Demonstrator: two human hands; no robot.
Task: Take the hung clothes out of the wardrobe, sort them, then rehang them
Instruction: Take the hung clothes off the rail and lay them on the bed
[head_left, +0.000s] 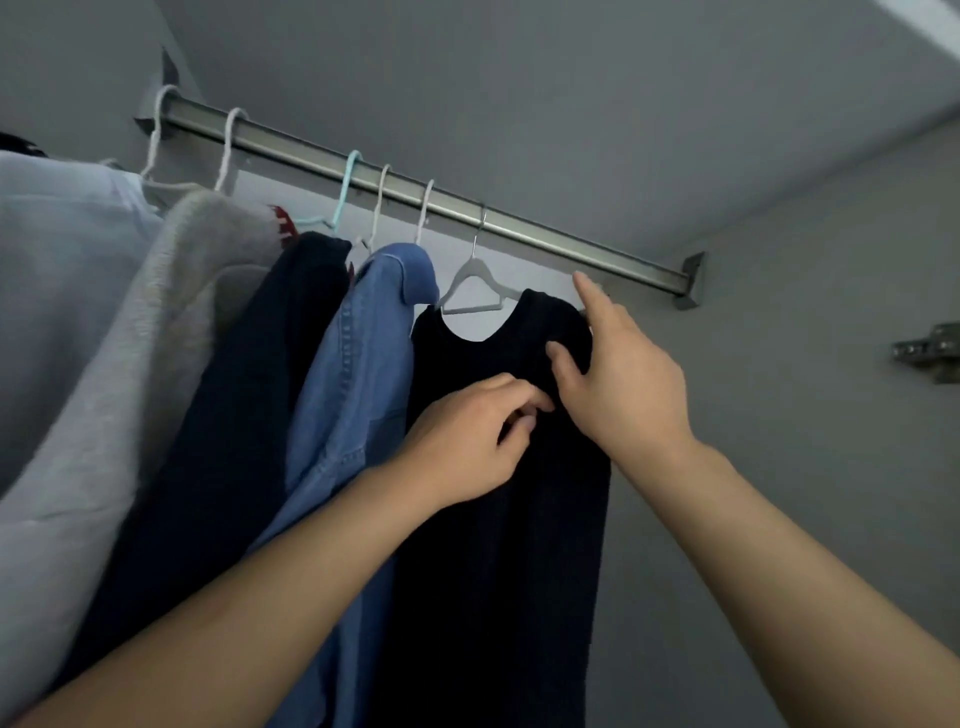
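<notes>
A black top (498, 519) hangs on a grey hanger (475, 291) at the right end of the metal rail (545, 236). My right hand (618, 384) grips the top's right shoulder, thumb on the front and index finger pointing up behind the cloth. My left hand (467, 441) pinches the black cloth just below the neckline, next to my right thumb. Left of the black top hang a blue denim shirt (358, 395), a dark navy garment (249, 426), a beige knit (171, 332) and a pale grey garment (57, 291), each on its own hanger.
The wardrobe's grey back wall (779, 395) is bare to the right of the black top. A metal door hinge (930, 351) sticks out at the right edge. The rail's end bracket (693, 280) sits just right of my right hand.
</notes>
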